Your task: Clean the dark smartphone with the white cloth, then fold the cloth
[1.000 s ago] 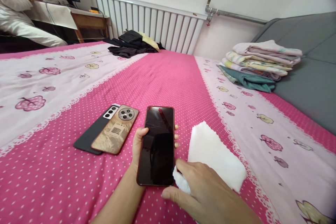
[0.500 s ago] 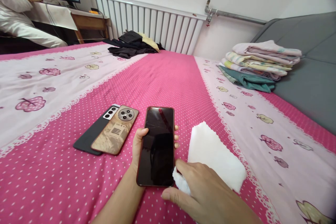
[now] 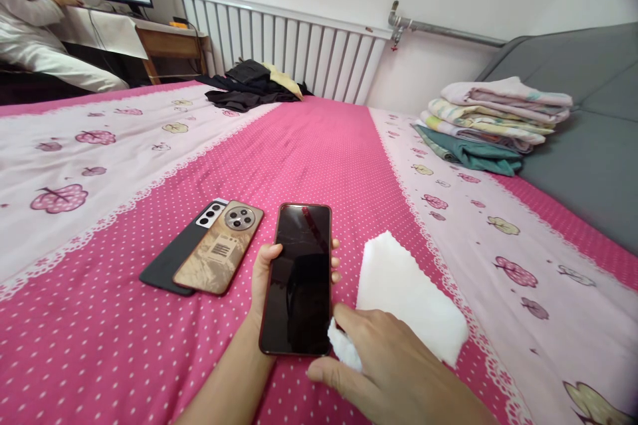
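My left hand point(image 3: 262, 279) is wrapped round a smartphone point(image 3: 299, 292) with a reddish edge, its dark screen facing up. The thumb rests on the left edge and fingertips show along the right edge. At the phone's lower right corner, my right hand point(image 3: 393, 362) is closed on a bunched white cloth point(image 3: 343, 348). Beneath and beyond that hand a white fuzzy cloth point(image 3: 409, 285) lies spread flat; I cannot tell whether the two are one piece. Left of the phone, a gold patterned phone point(image 3: 219, 249) lies back up, partly over a dark grey phone point(image 3: 169, 255).
The bed has a pink dotted cover point(image 3: 329, 153). Folded fabrics point(image 3: 498, 119) are stacked at the right beside a grey headboard point(image 3: 588, 133). Dark clothes point(image 3: 244, 86) lie at the far edge before a radiator point(image 3: 284, 40). A person point(image 3: 40, 46) sits at a desk point(image 3: 169, 43) at far left.
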`<state>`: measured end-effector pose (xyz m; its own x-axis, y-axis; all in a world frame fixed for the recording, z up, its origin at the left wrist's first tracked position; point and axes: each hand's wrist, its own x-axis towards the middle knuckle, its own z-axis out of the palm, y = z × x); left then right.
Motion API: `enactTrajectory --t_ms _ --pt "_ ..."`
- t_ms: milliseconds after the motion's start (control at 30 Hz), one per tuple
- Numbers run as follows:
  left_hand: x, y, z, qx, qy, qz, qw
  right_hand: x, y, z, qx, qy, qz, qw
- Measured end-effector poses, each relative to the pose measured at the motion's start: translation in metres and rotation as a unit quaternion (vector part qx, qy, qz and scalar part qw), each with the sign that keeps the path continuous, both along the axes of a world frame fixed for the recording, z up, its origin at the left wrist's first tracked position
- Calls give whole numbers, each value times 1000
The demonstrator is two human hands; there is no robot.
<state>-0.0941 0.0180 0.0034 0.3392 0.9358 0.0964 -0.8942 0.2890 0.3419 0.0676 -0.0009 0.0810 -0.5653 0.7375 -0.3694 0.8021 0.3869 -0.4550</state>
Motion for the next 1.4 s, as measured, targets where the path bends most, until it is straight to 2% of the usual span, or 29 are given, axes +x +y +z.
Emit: enactTrajectory --t_ms 167,267,433,500,567,667,767,933,1067,1167,1267,1400 --pt "-1 2 -1 -4 2 -6 1000 4 2 -3 15 7 5 1000" --pt "1 5 2 -60 37 -17 997 8 8 -3 38 31 -30 998" --pt "14 9 5 -170 88 -8 981 13 19 4 122 72 -169 975" --pt "20 9 5 -193 100 4 976 13 20 8 135 99 -180 969" --pt "26 10 5 -202 106 16 974 12 19 9 123 131 -157 971" --pt "33 9 9 -208 98 29 973 7 17 7 117 189 -94 971" --pt "36 9 12 -207 92 21 974 2 16 -1 139 248 -38 958" --pt "36 13 8 -171 130 1 977 -2 16 -14 130 313 15 941" --pt "36 11 1 -143 140 -19 980 -3 17 -18 121 332 8 936" --pt "40 5 -1 -134 126 6 983 -5 20 -18 134 344 -17 929" --pt "47 0 3 -136 117 42 983 -5 24 -18 167 357 -53 918" --pt "55 -4 11 -115 119 23 986 -2 28 -16 236 359 -99 897"
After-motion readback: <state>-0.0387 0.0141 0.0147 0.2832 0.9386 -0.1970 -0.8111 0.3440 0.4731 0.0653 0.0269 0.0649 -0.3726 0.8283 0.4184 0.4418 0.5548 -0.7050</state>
